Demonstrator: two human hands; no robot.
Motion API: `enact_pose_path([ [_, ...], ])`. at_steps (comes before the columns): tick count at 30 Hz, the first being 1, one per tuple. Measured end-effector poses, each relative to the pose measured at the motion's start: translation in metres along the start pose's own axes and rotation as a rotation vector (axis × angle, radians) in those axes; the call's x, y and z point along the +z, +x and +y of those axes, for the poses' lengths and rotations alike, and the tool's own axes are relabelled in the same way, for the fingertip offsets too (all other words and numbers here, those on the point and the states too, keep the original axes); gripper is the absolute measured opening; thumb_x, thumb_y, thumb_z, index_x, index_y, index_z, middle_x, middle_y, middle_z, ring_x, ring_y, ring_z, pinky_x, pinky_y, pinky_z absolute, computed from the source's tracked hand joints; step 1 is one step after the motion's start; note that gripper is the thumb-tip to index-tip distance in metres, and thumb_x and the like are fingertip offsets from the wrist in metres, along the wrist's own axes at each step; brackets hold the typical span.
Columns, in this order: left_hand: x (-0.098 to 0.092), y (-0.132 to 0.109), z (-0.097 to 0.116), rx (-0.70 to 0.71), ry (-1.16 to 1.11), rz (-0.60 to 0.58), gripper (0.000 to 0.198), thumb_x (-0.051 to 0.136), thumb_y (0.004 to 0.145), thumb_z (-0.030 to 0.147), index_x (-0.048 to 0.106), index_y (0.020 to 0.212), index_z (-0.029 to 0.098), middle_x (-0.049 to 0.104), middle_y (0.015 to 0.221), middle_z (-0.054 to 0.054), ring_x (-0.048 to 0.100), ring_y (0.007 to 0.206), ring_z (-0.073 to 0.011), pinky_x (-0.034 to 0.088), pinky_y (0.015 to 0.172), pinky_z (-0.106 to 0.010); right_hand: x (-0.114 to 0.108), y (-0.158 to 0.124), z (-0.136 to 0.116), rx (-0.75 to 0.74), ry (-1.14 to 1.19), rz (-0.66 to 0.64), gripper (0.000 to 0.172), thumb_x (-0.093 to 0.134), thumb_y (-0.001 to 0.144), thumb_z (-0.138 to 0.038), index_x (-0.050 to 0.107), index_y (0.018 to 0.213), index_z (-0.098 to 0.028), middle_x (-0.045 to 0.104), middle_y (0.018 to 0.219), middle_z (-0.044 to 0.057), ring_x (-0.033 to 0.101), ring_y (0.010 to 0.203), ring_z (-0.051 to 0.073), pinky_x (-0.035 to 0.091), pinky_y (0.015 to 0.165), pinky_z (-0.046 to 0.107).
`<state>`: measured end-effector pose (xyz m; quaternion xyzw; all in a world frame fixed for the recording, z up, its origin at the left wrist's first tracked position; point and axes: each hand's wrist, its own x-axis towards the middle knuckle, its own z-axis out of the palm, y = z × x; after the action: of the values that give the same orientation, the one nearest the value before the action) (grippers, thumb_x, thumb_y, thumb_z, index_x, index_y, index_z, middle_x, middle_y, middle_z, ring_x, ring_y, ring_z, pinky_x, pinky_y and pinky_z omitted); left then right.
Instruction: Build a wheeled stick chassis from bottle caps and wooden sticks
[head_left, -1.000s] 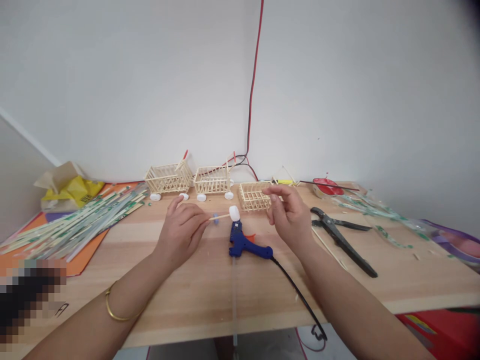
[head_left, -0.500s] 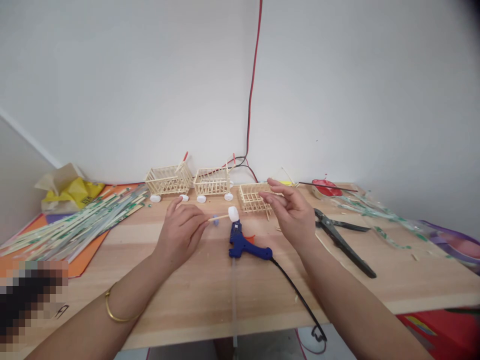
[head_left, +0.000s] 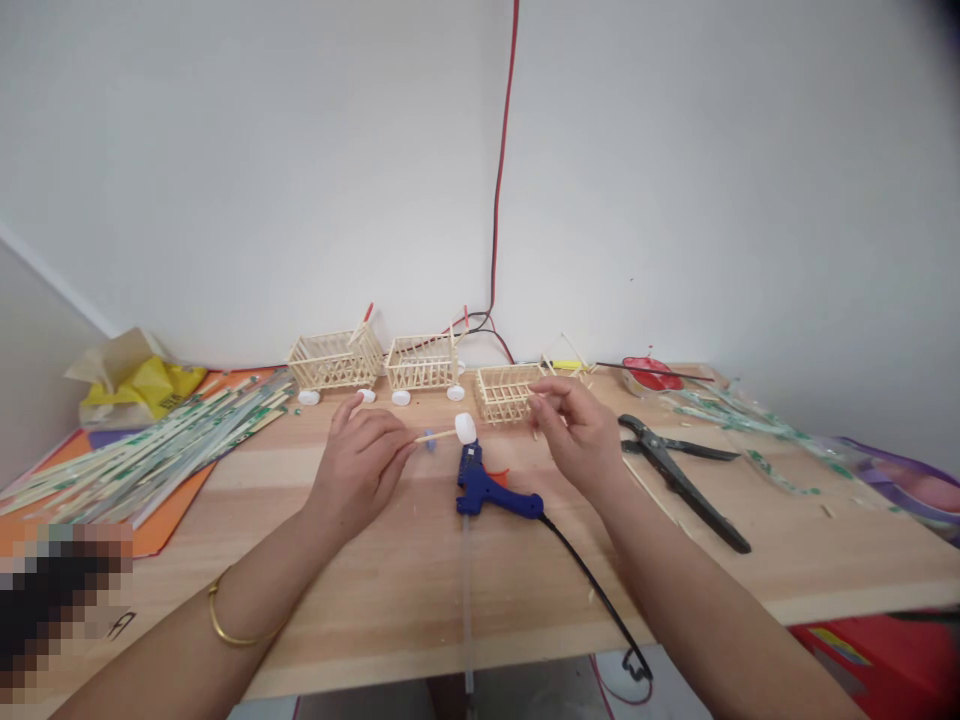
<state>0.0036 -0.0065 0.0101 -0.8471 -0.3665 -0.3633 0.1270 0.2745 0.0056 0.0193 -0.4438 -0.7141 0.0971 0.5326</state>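
My left hand [head_left: 364, 460] pinches a thin wooden stick [head_left: 433, 437] between thumb and fingers. On the stick's far end sits a white wheel [head_left: 466, 429], right by the nozzle of a blue glue gun [head_left: 480, 488]. The glue gun lies on the table with a clear glue stick [head_left: 468, 590] running out of its back. My right hand [head_left: 574, 430] hovers to the right of the gun with fingers bent and slightly apart, holding nothing that I can see. Behind its fingertips stands a small stick-built basket [head_left: 502, 392], partly covered by the hand.
Two wheeled stick carts, a left one [head_left: 334, 362] and a middle one [head_left: 421, 365], stand near the wall. Black-handled pliers or cutters [head_left: 675, 475] lie at right. Bundled sticks [head_left: 172, 445] cover the left side. A red dish [head_left: 652, 375] sits at the back. The gun's black cord [head_left: 592, 575] crosses the front edge.
My right hand has come down a little and its fingers have curled in from a more stretched pose. My left hand keeps the stick and wheel in the same place.
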Motion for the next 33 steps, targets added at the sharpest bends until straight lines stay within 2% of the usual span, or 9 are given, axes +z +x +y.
enact_pose_path([
  [1,0.000,0.000,0.000,0.001,-0.001,0.001,0.009,0.055,0.084,0.016,0.061,0.089,0.019,0.067,0.083,-0.003,0.060,0.084,-0.0161,0.029,0.105,-0.049,0.001,0.001,0.000,-0.087,-0.031,-0.023,0.019,0.054,0.089,-0.032,0.058,0.105,-0.022,0.071,0.094,0.006,0.068,0.088,0.020,0.054,0.077,0.034],
  [3,0.000,0.000,0.000,0.001,-0.001,-0.002,0.009,0.055,0.084,0.016,0.062,0.090,0.019,0.067,0.083,-0.003,0.060,0.085,-0.0161,0.029,0.105,-0.049,0.004,0.003,-0.001,-0.230,-0.075,-0.086,0.032,0.058,0.086,-0.032,0.055,0.116,-0.023,0.056,0.129,0.011,0.051,0.122,0.025,0.044,0.099,0.045],
  [5,0.000,-0.001,0.000,-0.003,-0.001,-0.004,0.009,0.055,0.084,0.016,0.062,0.090,0.019,0.067,0.084,-0.003,0.060,0.084,-0.0159,0.029,0.105,-0.048,0.007,0.004,-0.001,-0.297,-0.080,-0.140,0.042,0.063,0.083,-0.035,0.051,0.121,-0.024,0.050,0.136,0.012,0.045,0.128,0.026,0.039,0.104,0.048],
  [7,0.000,-0.001,-0.001,-0.007,-0.001,-0.001,0.010,0.054,0.085,0.017,0.062,0.090,0.020,0.067,0.084,-0.003,0.060,0.085,-0.0161,0.029,0.105,-0.048,0.009,0.003,-0.001,-0.319,-0.065,-0.162,0.048,0.066,0.080,-0.036,0.050,0.123,-0.025,0.055,0.130,0.012,0.050,0.122,0.026,0.042,0.101,0.047],
  [9,0.001,-0.001,-0.001,-0.011,0.000,0.001,0.010,0.054,0.085,0.018,0.062,0.090,0.020,0.068,0.084,-0.002,0.061,0.086,-0.0163,0.029,0.105,-0.048,0.009,0.002,0.000,-0.315,-0.071,-0.114,0.047,0.068,0.078,-0.037,0.052,0.120,-0.024,0.061,0.120,0.011,0.054,0.114,0.026,0.044,0.097,0.046],
  [14,0.001,-0.001,-0.001,-0.024,-0.003,-0.001,0.011,0.053,0.086,0.019,0.063,0.091,0.021,0.068,0.084,-0.002,0.060,0.086,-0.0161,0.028,0.106,-0.048,0.003,0.000,0.004,-0.140,-0.078,0.212,0.020,0.054,0.088,-0.034,0.060,0.101,-0.020,0.064,0.088,0.006,0.060,0.081,0.019,0.049,0.077,0.036],
  [19,0.002,-0.002,-0.001,-0.017,-0.008,-0.009,0.011,0.054,0.085,0.018,0.062,0.092,0.020,0.067,0.085,-0.002,0.060,0.086,-0.0160,0.028,0.106,-0.049,-0.004,0.002,0.001,-0.069,-0.053,0.372,0.020,0.045,0.092,-0.031,0.060,0.095,-0.019,0.061,0.082,0.004,0.058,0.074,0.016,0.047,0.071,0.031],
  [26,0.002,-0.002,-0.002,-0.009,-0.006,-0.029,0.011,0.053,0.085,0.018,0.062,0.092,0.020,0.068,0.085,-0.003,0.060,0.086,-0.0162,0.028,0.106,-0.049,-0.004,0.003,-0.003,-0.045,-0.040,0.401,0.021,0.043,0.093,-0.032,0.059,0.096,-0.019,0.062,0.085,0.005,0.059,0.079,0.017,0.047,0.075,0.033],
  [33,0.001,-0.002,-0.002,-0.017,0.006,-0.043,0.012,0.053,0.085,0.016,0.062,0.093,0.020,0.067,0.087,-0.003,0.059,0.088,-0.0166,0.027,0.106,-0.049,-0.001,0.000,0.000,-0.079,-0.046,0.268,0.017,0.045,0.092,-0.029,0.059,0.097,-0.020,0.062,0.086,0.005,0.058,0.078,0.017,0.047,0.074,0.033],
])
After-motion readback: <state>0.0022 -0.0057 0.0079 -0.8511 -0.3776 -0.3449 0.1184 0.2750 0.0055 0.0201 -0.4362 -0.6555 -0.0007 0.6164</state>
